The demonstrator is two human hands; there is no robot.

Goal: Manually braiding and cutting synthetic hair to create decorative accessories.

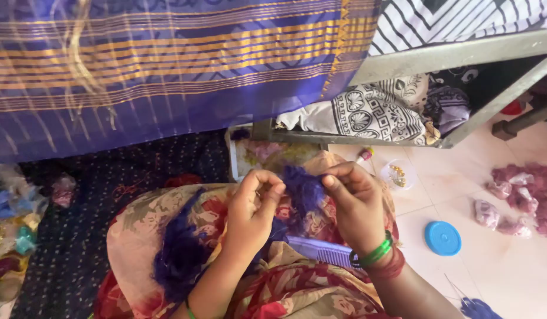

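Observation:
My left hand and my right hand meet over my lap and pinch a tuft of dark purple thread between their fingertips. My right wrist carries green and red bangles. A lilac comb lies on my lap just under the right wrist. A bigger bunch of purple thread rests on the floral cloth over my knee, left of the left forearm. A purple cloth with gold stripes hangs in front of me.
A blue round lid lies on the tiled floor at right, near pink scraps. A small clear cup of beads stands by a metal frame holding patterned cloth. Coloured scraps pile at left.

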